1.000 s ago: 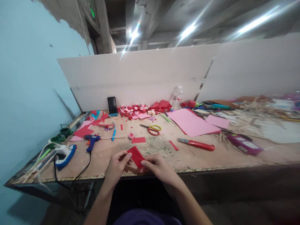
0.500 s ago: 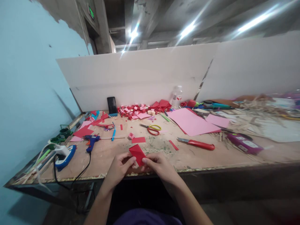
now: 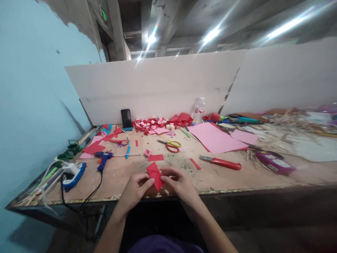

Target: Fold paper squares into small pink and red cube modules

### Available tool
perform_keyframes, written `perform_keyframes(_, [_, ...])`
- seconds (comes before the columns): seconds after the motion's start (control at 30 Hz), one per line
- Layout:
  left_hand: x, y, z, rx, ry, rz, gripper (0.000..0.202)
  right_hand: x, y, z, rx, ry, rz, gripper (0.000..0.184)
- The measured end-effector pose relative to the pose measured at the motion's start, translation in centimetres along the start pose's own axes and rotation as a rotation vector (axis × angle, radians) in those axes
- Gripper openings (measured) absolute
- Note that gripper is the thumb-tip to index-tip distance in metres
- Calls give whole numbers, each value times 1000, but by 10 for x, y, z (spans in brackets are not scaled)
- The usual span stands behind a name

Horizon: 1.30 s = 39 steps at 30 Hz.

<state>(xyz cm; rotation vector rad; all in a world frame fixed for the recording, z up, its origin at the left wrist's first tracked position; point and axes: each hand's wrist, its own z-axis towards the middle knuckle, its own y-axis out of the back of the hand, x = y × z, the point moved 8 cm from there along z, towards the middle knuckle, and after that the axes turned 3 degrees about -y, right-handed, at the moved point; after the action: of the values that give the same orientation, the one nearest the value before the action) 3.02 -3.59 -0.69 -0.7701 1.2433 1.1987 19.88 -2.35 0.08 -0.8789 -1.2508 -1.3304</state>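
A small piece of red paper (image 3: 155, 174) with crease lines is held between my two hands over the table's front edge. My left hand (image 3: 139, 186) pinches its left side between thumb and fingers. On the opposite side, my right hand (image 3: 177, 182) grips the paper's right edge the same way. Just beyond lies a flat red paper strip (image 3: 156, 157), with a small pink cube (image 3: 147, 153) beside it. Scissors (image 3: 171, 144) with yellow and red handles rest farther back. A narrower red strip (image 3: 195, 163) lies to the right.
A red-handled knife (image 3: 223, 162) lies at right, near pink sheets (image 3: 218, 137) and a purple packet (image 3: 275, 162). At left are a blue glue gun (image 3: 104, 160) and a power strip (image 3: 75, 177). Red and pink cubes (image 3: 151, 124), a phone (image 3: 126, 118) and a bottle (image 3: 198, 109) stand at the back.
The red paper has turned slightly between my hands and now looks narrower, its lower end pointing down. My right fingers have shifted up a little along its edge.
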Motion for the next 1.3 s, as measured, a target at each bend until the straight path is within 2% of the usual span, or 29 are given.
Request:
perform_keyframes(0.2, [-7, 3, 2, -20, -66, -35, 30, 4, -12, -3, 108, 23, -52, 23])
perform_keyframes(0.3, [-5, 5, 3, -45, -73, -57, 27, 6, -20, -5, 189, -3, -22, 32])
perform_keyframes(0.43, [-6, 3, 4, -21, -119, -41, 24, 7, -24, -7, 242, -34, 52, 48])
perform_keyframes(0.57, [-7, 2, 4, -9, -128, 20, 22, 2, -23, -7, 229, -36, 92, 66])
perform_keyframes(0.77, [-6, 3, 6, -15, -148, 54, 22, 3, -23, -8, 227, -23, 84, 76])
perform_keyframes(0.97, [-5, 5, 5, -31, -156, 3, 24, 9, -23, -13, 244, -20, 94, 77])
perform_keyframes(1.07, [-1, 5, 4, -43, -115, -71, 21, 10, -19, -14, 216, -31, 111, 79])
perform_keyframes(1.2, [4, 8, 3, -83, -96, -164, 39, 9, -12, -12, 155, -23, 129, 76])
perform_keyframes(1.3, [6, 9, 4, -107, -99, -165, 42, 7, -8, -8, 116, -27, 168, 69])
